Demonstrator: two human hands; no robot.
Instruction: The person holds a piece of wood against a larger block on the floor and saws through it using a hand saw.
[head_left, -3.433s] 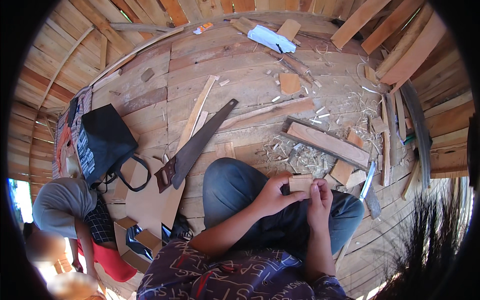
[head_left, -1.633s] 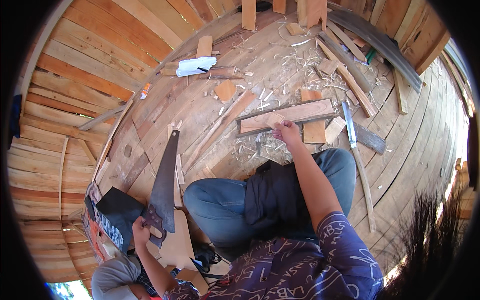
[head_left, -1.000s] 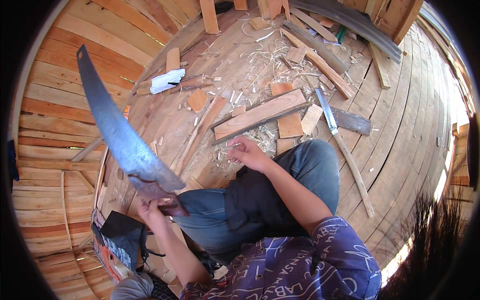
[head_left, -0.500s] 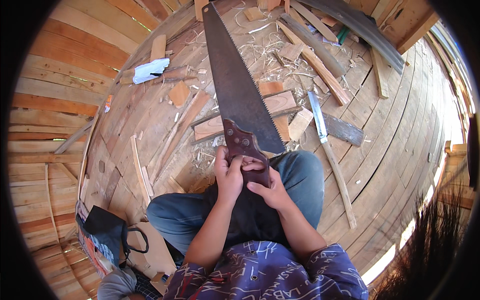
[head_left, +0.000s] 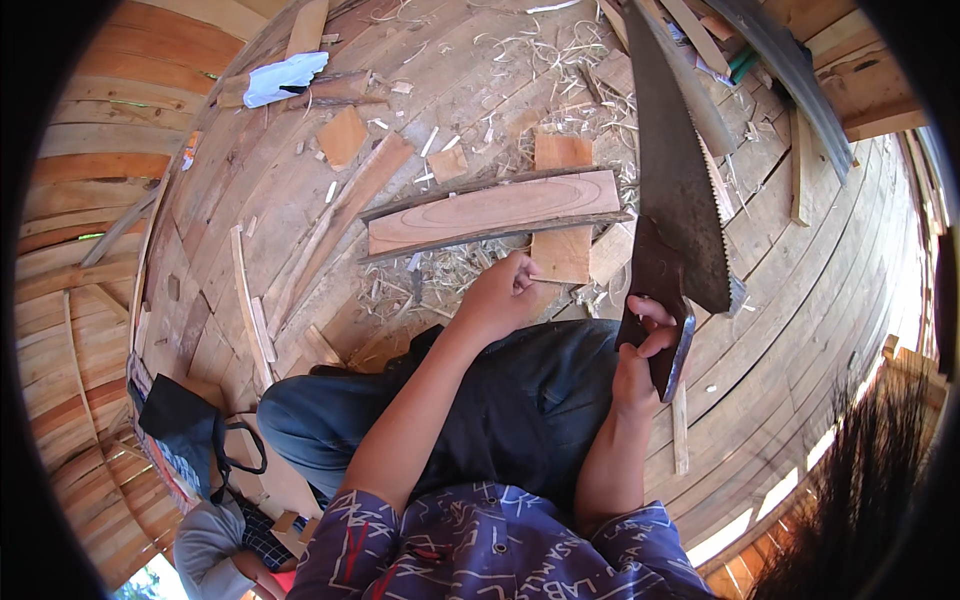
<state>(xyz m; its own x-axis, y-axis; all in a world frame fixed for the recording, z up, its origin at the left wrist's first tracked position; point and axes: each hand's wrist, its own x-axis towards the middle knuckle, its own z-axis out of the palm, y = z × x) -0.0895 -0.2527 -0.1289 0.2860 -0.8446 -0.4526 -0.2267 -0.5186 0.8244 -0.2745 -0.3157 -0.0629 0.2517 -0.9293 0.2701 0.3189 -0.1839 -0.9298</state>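
My right hand grips the dark brown handle of a handsaw. Its long toothed blade points away from me, up off the floor. My left hand is apart from the saw, its fingers curled in with nothing visible in them. It is close to the near edge of a light wooden block; whether it touches the block I cannot tell. A thick plank with bark edges lies across this block, just beyond my left hand. Part of another wood piece shows beside the saw handle.
Wood shavings and offcuts litter the plank floor. A long wood strip lies to the left. Farther off are a pale blue plastic bag and a grey curved sheet. Another person's sleeve and a black bag are at lower left.
My left hand has let go of the saw handle and moved toward the plank. My right hand has carried the saw to the right, uncovering the plank. The view has shifted slightly.
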